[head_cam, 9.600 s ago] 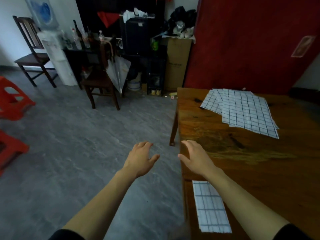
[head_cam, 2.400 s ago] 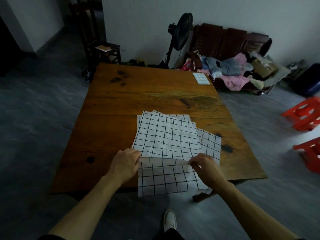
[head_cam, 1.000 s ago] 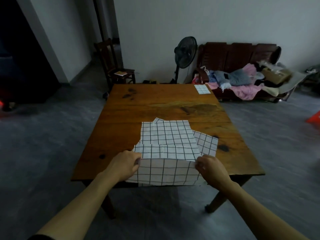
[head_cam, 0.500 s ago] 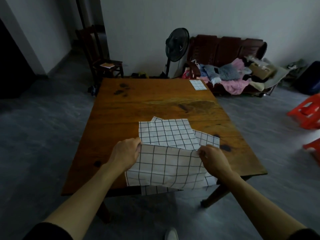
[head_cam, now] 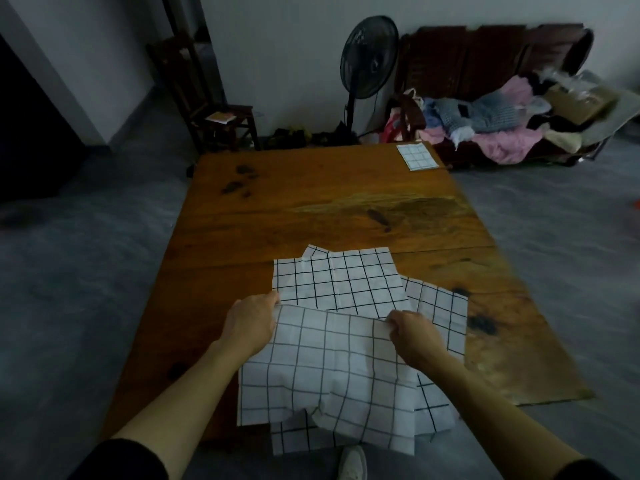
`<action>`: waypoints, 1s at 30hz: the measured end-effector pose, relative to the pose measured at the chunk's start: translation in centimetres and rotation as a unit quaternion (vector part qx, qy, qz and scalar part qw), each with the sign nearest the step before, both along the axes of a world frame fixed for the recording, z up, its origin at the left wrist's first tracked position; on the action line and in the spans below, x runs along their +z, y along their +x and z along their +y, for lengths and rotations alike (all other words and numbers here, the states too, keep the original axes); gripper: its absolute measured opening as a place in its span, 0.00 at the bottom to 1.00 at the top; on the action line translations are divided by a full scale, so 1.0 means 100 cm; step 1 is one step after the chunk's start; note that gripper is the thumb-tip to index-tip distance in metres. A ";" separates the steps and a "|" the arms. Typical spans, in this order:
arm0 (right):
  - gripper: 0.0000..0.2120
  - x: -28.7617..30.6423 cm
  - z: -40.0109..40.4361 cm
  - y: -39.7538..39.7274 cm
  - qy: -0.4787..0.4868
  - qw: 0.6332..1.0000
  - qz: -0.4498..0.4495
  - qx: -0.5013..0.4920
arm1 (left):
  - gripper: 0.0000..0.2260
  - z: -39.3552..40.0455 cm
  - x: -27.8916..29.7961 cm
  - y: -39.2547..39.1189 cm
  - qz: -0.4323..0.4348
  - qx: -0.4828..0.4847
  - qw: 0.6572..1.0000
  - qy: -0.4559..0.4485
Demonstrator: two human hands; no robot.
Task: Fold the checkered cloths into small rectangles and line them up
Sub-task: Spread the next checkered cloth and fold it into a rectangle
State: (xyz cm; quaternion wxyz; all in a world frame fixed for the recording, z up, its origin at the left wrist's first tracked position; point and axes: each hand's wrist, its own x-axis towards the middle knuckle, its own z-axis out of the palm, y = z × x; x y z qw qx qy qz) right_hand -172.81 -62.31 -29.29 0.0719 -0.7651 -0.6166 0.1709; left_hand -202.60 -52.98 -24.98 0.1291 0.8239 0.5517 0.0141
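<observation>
Currently both hands pinch one checkered cloth [head_cam: 332, 368] at its far edge. Left hand [head_cam: 251, 325] closed on the far left corner, knuckles up; right hand [head_cam: 414, 336] closed on the far right corner, fingers curled over the fabric. Cloth stretched between them along that edge. From the hands it slopes back toward the person, draping over the near edge of the wooden surface [head_cam: 311, 209] and hanging below it, lower part rumpled.

Just beyond the hands: a stack of flat checkered cloths [head_cam: 337, 282] lies on the surface, top sheet spread open, its near edge tucked under the held cloth. Another sheet [head_cam: 438, 306] of the stack pokes out past the right hand, to that hand's outer side. A further strip of checkered fabric [head_cam: 294, 438] shows beneath the held cloth, below the near table edge; cannot tell which sheet it belongs to.

Far ahead of the right hand, at the distant right corner of the surface: one small folded cloth [head_cam: 416, 156], rectangular, lying flat, well apart from the stack.

Dark sleeves at both forearms. A white shoe [head_cam: 352, 462] on the grey floor, below the hanging cloth, between the arms.

Beyond the surface: a standing fan [head_cam: 367, 57], a wooden bench heaped with clothes [head_cam: 502, 123], a wooden chair [head_cam: 221, 123].
</observation>
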 end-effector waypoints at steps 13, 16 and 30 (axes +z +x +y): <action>0.19 -0.032 -0.006 -0.004 -0.045 0.998 -0.011 -0.051 | 0.22 0.012 -0.055 -0.005 0.044 -0.013 0.999 -0.017; 0.19 -0.029 -0.020 -0.010 -0.024 0.998 -0.014 -0.065 | 0.20 0.005 -0.054 -0.013 0.033 -0.034 0.999 -0.008; 0.14 -0.026 -0.167 -0.064 -0.007 0.986 0.013 -0.164 | 0.12 -0.070 -0.057 -0.076 -0.185 -0.014 0.982 0.021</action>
